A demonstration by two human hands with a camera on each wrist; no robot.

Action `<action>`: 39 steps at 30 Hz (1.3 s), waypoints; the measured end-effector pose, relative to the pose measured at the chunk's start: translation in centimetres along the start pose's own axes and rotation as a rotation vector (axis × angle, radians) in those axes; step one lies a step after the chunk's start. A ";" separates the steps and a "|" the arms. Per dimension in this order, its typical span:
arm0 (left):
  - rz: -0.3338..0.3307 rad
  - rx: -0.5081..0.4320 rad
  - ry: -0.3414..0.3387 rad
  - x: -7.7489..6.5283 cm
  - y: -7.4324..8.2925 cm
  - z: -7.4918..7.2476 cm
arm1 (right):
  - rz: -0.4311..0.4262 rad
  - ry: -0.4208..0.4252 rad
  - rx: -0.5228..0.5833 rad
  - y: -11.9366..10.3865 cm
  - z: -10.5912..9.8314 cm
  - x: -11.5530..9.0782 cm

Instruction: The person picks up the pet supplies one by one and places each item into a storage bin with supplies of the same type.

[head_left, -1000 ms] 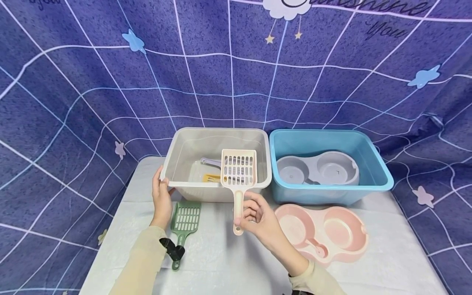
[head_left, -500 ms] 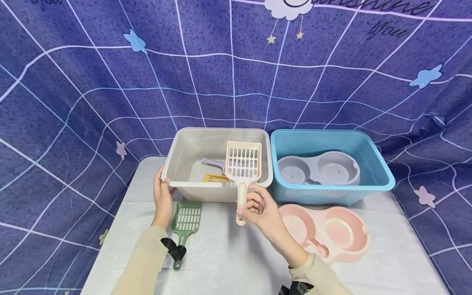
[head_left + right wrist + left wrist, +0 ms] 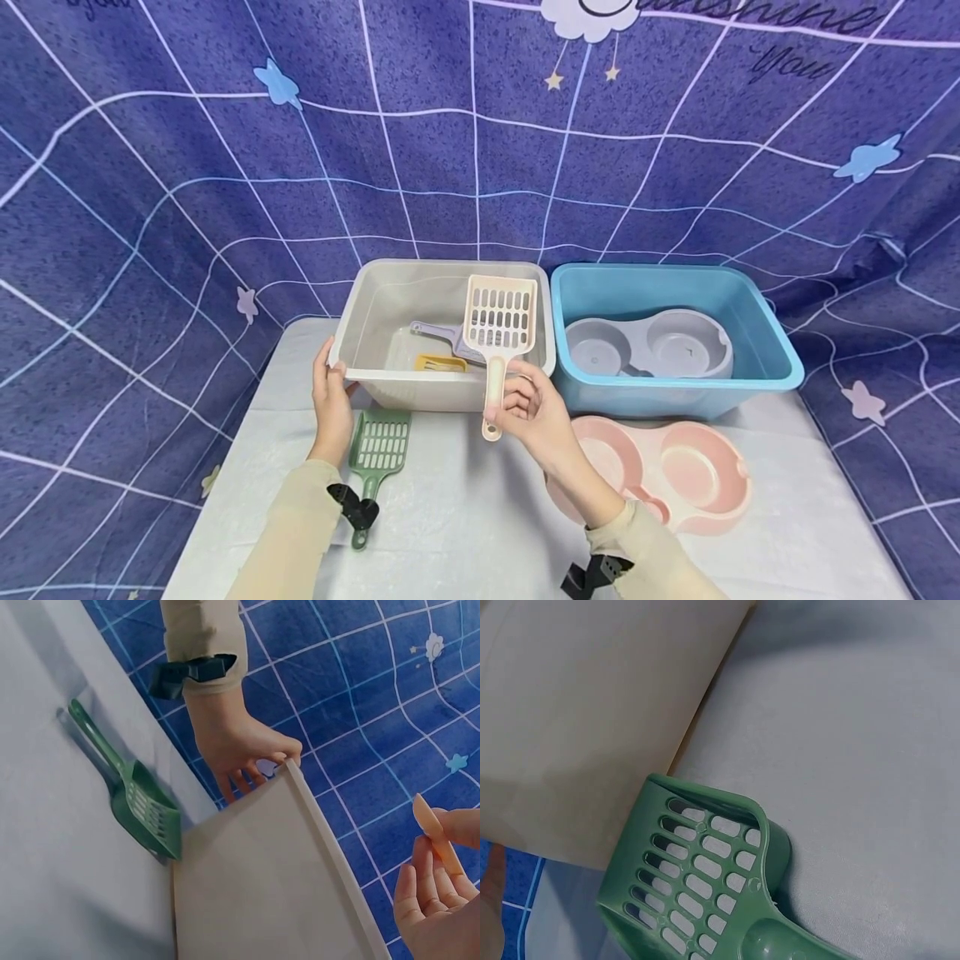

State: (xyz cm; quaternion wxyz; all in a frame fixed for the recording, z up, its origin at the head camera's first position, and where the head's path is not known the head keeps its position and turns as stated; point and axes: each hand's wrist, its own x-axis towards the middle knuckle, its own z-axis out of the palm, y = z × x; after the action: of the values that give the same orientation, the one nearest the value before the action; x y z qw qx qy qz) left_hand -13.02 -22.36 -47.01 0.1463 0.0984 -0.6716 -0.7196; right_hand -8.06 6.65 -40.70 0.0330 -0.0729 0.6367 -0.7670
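My right hand (image 3: 543, 425) pinches the handle of a cream litter scoop (image 3: 497, 375) between thumb and fingers. The scoop's slotted head is raised over the right part of a grey litter box (image 3: 420, 393). At the box's front left corner, my left hand (image 3: 332, 408) holds the rim, thumb on top; the right wrist view shows this left hand (image 3: 244, 746) from the side. Inside the box lie a purple scoop (image 3: 437, 332), partly hidden behind the cream one, and a small yellow item (image 3: 441, 364). Beside my left wrist, a green litter scoop (image 3: 769, 937) lies on the table.
Right of the grey box stands a blue litter box (image 3: 675, 396) with a grey-purple double bowl (image 3: 686, 343) inside. A pink double bowl (image 3: 705, 467) sits in front of it, partly behind my right forearm. A blue patterned cloth (image 3: 420, 150) hangs behind the white-covered table (image 3: 442, 517).
My right hand has moved the cream scoop forward and slightly right, farther over the grey litter box. The left hand stays at the box's corner.
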 end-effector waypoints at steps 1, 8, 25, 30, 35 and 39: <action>0.000 -0.006 0.001 0.1 -0.3 -0.1 | 0.002 0.001 -0.004 0.0 0.0 0.1; 0.013 -0.022 0.023 1.1 -2.3 -0.5 | 0.035 0.003 -0.046 0.0 -0.4 0.8; 0.025 -0.043 0.039 1.2 -2.5 -0.3 | 0.011 -0.048 -0.167 -0.4 -1.4 3.1; 0.009 -0.050 0.027 0.7 -1.5 0.0 | 0.008 -0.056 -0.180 -1.0 -1.9 3.8; 0.024 -0.038 0.039 1.1 -2.7 -0.3 | 0.001 -0.048 -0.201 -1.2 -2.0 4.7; 0.012 -0.042 0.032 1.1 -2.4 -0.3 | -0.018 -0.062 -0.212 -1.5 -2.2 5.4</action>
State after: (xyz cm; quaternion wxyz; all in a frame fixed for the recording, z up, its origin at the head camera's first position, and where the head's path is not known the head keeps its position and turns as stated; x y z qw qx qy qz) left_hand -14.13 -22.94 -49.41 0.1632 0.1029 -0.6545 -0.7310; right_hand -13.71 8.29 -39.28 0.0377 -0.1054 0.7122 -0.6930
